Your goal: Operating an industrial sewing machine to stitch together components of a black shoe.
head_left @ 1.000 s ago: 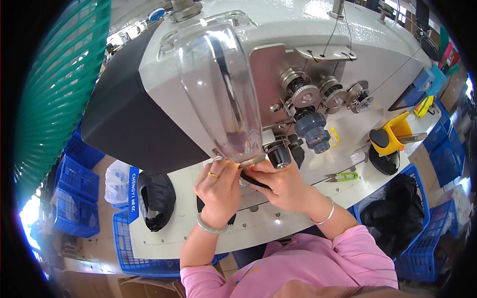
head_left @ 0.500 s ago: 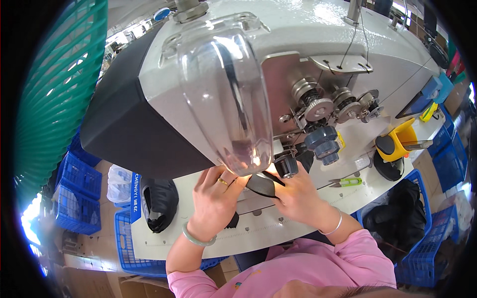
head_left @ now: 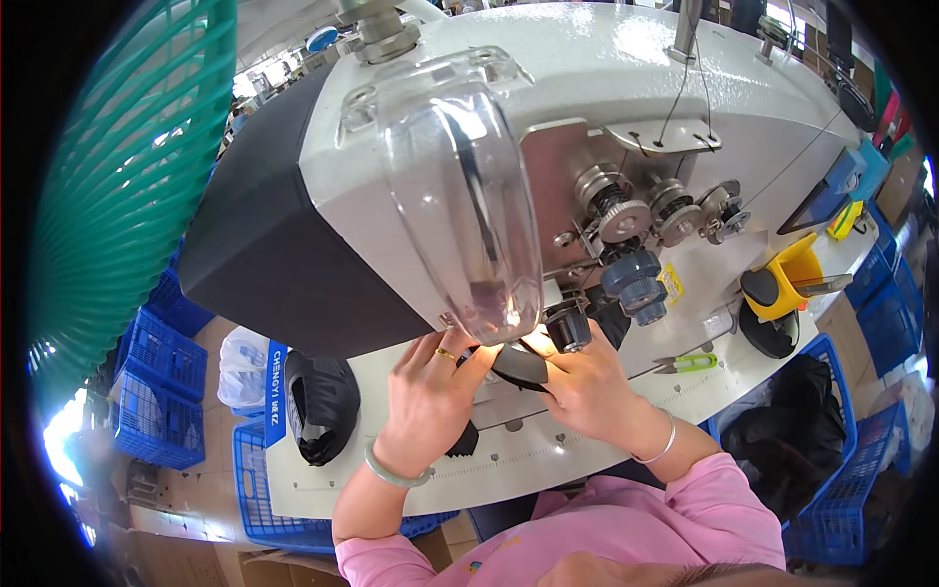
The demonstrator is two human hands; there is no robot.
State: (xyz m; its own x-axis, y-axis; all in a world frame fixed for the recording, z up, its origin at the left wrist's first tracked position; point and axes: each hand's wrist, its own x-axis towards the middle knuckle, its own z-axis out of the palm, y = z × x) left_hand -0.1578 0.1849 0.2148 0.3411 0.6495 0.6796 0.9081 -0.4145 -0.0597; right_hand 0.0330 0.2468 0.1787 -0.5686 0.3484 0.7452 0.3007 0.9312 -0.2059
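Black fabric piece (head_left: 516,367) sits pinched between left hand (head_left: 430,401) and right hand (head_left: 587,391) fingers beneath the sewing machine (head_left: 606,117) head, stitching apparently unfinished.

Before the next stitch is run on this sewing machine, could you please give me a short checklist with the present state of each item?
1. Left hand flat on the black piece: ok.
2. Right hand pinching the piece's other edge: ok.
3. Fingers clear of the needle: cannot tell, the clear guard hides it.
4. Work area lit: ok.
5. Green-handled snips lying apart from both hands: ok.
6. Thread seated in the tension discs: cannot tell.
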